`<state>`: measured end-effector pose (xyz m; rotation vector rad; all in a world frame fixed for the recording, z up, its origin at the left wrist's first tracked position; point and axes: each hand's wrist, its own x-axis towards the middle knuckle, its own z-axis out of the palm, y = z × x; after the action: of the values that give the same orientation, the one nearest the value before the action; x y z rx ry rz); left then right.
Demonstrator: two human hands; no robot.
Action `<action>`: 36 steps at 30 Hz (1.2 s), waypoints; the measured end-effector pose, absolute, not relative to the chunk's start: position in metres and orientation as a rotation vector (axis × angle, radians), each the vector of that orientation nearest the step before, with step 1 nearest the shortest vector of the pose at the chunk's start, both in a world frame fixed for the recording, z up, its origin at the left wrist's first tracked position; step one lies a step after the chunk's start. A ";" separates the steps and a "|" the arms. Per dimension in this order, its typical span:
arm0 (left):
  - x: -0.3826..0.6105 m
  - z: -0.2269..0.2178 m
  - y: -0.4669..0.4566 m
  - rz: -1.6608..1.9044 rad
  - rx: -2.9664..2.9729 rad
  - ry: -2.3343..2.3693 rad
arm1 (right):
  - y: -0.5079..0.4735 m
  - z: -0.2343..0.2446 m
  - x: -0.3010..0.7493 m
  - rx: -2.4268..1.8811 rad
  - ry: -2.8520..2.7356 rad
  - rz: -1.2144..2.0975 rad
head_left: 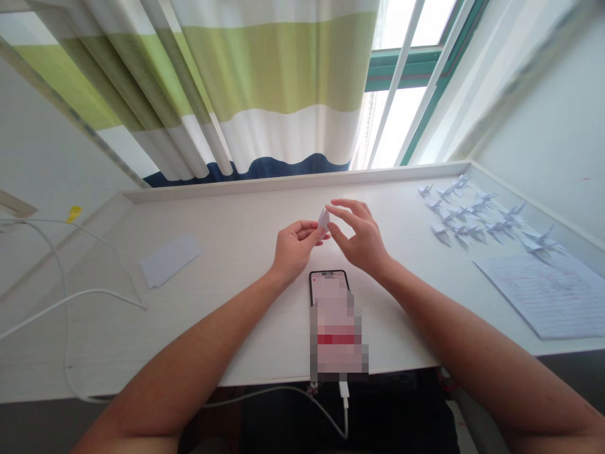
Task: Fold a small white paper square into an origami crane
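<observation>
A small folded piece of white paper (324, 218) is held above the white desk (236, 252) at its middle. My left hand (293, 248) pinches it from below with thumb and fingertips. My right hand (358, 236) is at its right side, thumb and forefinger closing on its edge, the other fingers spread. A phone (331, 296) lies flat on the desk just below both hands, plugged into a white cable (344, 403).
Several folded white paper cranes (472, 214) stand in rows at the desk's far right. A written sheet of paper (548, 293) lies near the right front edge. A small stack of white paper slips (169, 258) lies left. White cables (70, 296) trail over the left side. A striped curtain (236, 94) hangs behind.
</observation>
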<state>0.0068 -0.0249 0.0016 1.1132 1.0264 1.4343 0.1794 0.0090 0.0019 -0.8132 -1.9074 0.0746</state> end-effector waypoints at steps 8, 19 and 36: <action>0.007 0.004 -0.027 1.414 1.108 1.027 | 0.004 0.011 0.178 -0.669 -1.857 0.052; 0.004 0.003 -0.024 1.504 1.006 1.019 | 0.001 0.010 0.175 -0.450 -2.010 0.042; 0.000 0.008 -0.025 1.500 1.062 0.963 | -0.006 0.012 0.178 -0.787 -1.721 0.384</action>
<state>-0.0001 -0.0246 0.0084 1.0623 0.9629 1.4999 0.1777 -0.0064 0.0124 -0.7867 -1.7215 0.3843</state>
